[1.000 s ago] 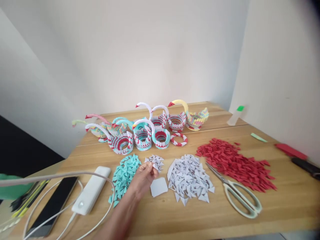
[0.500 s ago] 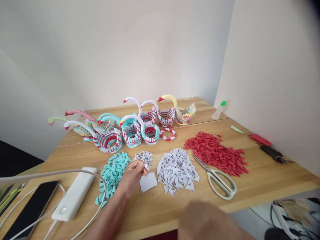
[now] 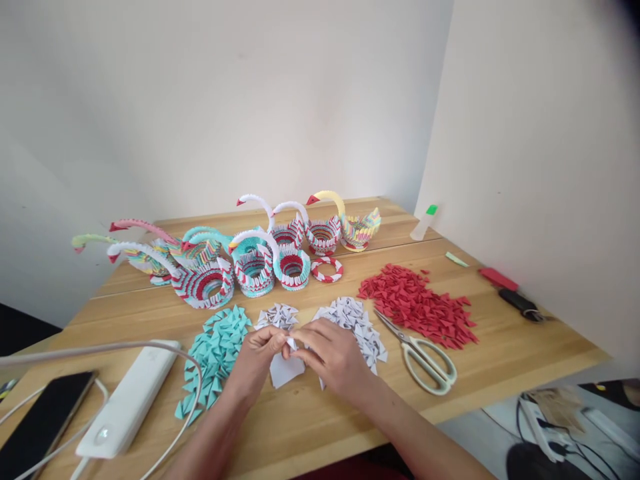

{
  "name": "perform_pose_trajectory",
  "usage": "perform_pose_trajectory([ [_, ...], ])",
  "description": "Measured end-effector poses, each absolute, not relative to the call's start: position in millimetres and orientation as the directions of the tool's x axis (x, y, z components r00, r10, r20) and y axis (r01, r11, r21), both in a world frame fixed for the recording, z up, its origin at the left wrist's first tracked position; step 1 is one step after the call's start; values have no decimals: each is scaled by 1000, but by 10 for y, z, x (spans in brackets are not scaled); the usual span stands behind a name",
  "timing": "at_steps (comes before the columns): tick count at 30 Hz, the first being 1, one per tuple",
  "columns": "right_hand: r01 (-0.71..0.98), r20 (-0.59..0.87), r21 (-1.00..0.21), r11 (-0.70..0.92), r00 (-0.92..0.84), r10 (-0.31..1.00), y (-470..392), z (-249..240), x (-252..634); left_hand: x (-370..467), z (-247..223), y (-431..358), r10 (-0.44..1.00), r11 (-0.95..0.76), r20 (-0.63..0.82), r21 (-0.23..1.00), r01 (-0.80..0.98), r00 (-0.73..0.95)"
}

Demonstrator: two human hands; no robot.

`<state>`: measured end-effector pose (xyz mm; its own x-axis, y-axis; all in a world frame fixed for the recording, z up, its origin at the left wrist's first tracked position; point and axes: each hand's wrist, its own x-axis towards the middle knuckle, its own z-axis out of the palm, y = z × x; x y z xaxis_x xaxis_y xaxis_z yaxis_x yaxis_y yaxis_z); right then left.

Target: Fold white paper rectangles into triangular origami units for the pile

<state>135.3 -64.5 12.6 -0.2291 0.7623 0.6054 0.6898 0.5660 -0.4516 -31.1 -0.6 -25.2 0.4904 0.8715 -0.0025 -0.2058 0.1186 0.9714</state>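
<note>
A small white folded paper piece (image 3: 291, 343) is pinched between my two hands. My left hand (image 3: 260, 353) grips it from the left with thumb and forefinger. From the right, my right hand (image 3: 333, 353) closes its fingertips on the same piece. Just beneath them lies a stack of white paper slips (image 3: 286, 371). Behind the hands sits a small pile of white folded pieces (image 3: 277, 315); a larger white pile (image 3: 357, 320) is partly hidden by my right hand. To the left spreads a pile of teal folded pieces (image 3: 217, 350).
Several folded-paper swans (image 3: 205, 283) stand at the back beside a red-and-white ring (image 3: 327, 269). Scissors (image 3: 425, 360) lie right of my hands, near red folded pieces (image 3: 420, 303). A white power bank (image 3: 130, 400), phone (image 3: 45, 420) and cables occupy the left. A glue bottle (image 3: 424, 223) stands back right.
My right hand has come up from the table's front edge to the white piece in my left hand. The view has shifted slightly to the right.
</note>
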Motion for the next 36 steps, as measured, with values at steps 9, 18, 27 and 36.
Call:
perform_pose_trajectory([
  [9,650,572,-508,565,-236,785,-636,110,1399,-329,-270,-13,866,87,-7,987,-136,500],
  [18,625,542,-509,592,-302,784,-596,110,1506,-286,-81,-68,881,-58,51,998,0,469],
  [27,536,489,-605,589,-333,806,-575,125,1611,-292,-86,-67,810,-377,293,924,68,508],
  [36,483,455,-716,505,-226,861,-603,138,1615,-285,-59,-75,686,-654,505,743,140,524],
])
